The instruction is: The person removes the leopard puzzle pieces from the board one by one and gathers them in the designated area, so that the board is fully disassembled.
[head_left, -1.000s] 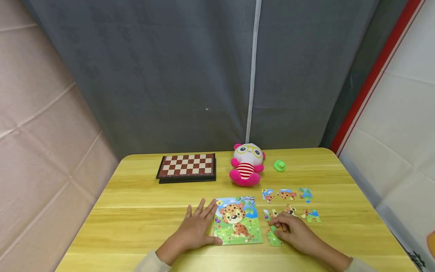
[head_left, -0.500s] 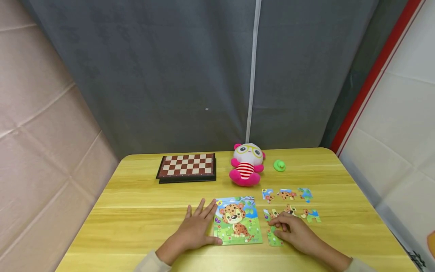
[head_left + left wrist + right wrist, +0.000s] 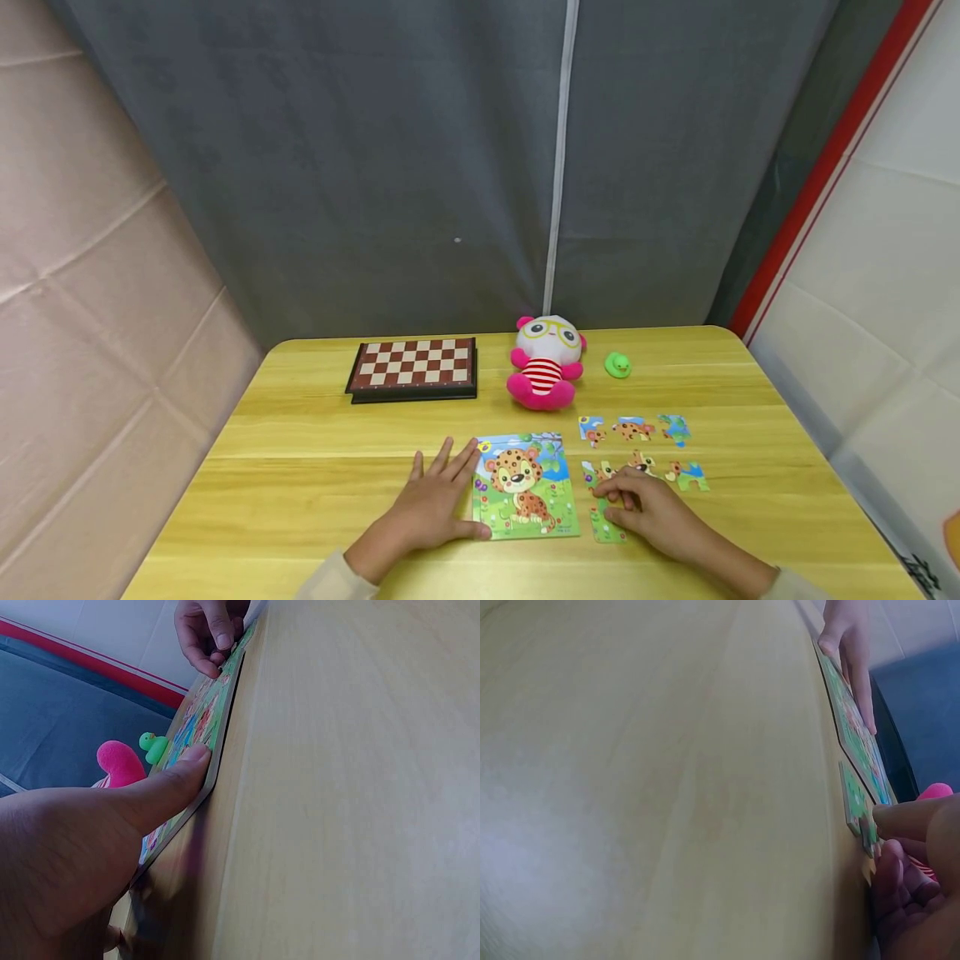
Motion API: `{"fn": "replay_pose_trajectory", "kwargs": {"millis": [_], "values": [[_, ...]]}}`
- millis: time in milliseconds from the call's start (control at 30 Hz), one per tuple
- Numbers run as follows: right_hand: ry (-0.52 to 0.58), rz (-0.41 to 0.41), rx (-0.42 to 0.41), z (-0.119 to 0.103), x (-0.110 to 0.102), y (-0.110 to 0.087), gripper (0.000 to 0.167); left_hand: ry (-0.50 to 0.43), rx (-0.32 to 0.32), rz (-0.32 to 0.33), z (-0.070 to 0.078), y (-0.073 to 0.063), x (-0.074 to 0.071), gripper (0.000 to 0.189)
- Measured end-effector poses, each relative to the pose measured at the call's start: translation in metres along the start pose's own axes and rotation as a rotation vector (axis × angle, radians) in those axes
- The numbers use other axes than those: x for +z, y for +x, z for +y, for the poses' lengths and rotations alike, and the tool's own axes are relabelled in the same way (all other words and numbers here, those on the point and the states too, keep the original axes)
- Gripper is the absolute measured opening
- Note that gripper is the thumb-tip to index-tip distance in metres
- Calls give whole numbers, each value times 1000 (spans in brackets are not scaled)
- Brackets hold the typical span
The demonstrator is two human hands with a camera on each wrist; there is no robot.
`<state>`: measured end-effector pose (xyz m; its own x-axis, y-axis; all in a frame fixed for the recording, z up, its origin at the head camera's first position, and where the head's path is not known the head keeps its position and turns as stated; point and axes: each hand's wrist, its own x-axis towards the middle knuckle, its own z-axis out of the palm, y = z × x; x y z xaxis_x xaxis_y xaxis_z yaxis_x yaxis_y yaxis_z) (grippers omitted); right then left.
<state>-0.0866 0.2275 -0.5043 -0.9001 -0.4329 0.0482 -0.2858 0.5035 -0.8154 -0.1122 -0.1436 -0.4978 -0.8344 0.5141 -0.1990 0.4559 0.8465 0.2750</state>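
Observation:
A square leopard picture puzzle (image 3: pixel 525 487) lies flat on the wooden table. My left hand (image 3: pixel 435 504) rests spread along its left side. The left thumb (image 3: pixel 176 784) lies on the near corner of its board, seen in the left wrist view. To the right, my right hand (image 3: pixel 652 508) is bent over a green puzzle piece (image 3: pixel 603 525). Thumb and curled index finger pinch at this piece, which stays low at the table; the other fingers are curled in. The right hand partly covers several loose pieces, among them a leopard-face piece (image 3: pixel 641 461).
More loose puzzle pieces (image 3: pixel 632 429) lie in rows to the right of the board. Behind stand a folded chessboard box (image 3: pixel 412 367), a pink and white plush toy (image 3: pixel 546 367) and a small green duck (image 3: pixel 617 365). A grey curtain (image 3: pixel 405 167) hangs behind the table (image 3: pixel 300 467).

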Motion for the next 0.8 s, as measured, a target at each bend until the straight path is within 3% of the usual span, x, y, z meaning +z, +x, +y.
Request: {"fn": "replay_pose_trajectory", "kwargs": {"millis": [800], "values": [[26, -5, -32, -11, 3, 12, 27, -1, -2, -6, -2, 0, 1, 118]]}}
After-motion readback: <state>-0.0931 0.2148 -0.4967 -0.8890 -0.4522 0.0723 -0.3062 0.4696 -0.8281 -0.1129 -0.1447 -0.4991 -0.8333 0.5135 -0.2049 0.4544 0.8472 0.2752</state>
